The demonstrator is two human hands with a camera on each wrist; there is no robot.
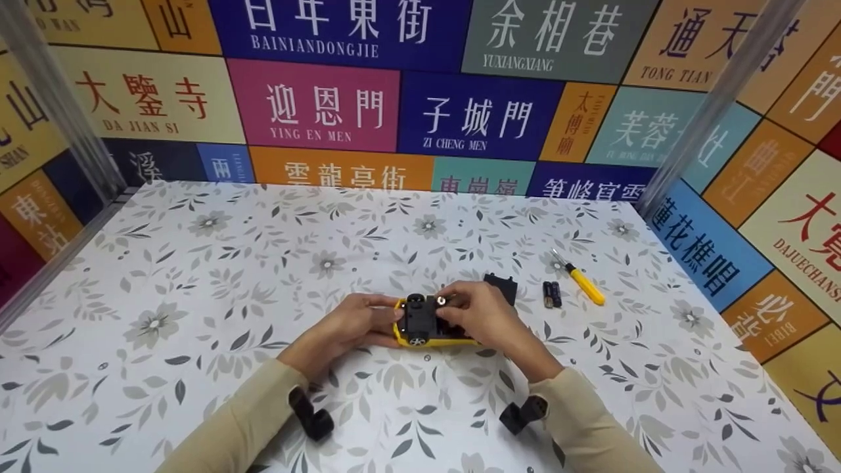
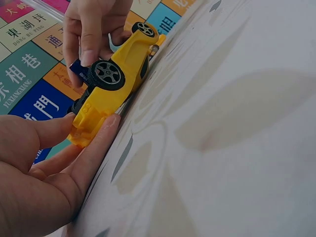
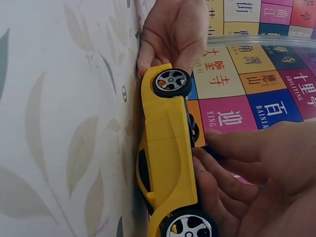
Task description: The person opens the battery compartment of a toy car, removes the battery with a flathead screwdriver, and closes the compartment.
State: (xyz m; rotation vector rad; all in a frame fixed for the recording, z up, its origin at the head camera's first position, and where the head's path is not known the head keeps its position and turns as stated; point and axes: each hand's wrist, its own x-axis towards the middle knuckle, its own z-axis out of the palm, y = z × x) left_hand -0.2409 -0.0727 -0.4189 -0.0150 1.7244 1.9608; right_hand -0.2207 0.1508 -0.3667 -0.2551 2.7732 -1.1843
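A yellow toy car (image 1: 418, 320) lies upside down on the table, its black underside and wheels facing up. At one end of the car, my left hand (image 1: 351, 323) grips the body between thumb and fingers; the left wrist view shows the thumb (image 2: 54, 129) on the yellow bumper. Over the car's underside, my right hand (image 1: 485, 314) pinches a dark blue battery (image 2: 79, 70) close to the chassis. In the head view the battery's metal end (image 1: 441, 301) shows at the fingertips. The right hand's fingers hide part of the underside, so how far the battery sits in cannot be told.
Just beyond the right hand lies a black plastic cover (image 1: 502, 288). Two dark batteries (image 1: 552, 294) lie side by side to its right, with a yellow-handled screwdriver (image 1: 583, 284) farther right. Printed panels (image 1: 315, 105) rise behind the floral tabletop (image 1: 230, 263).
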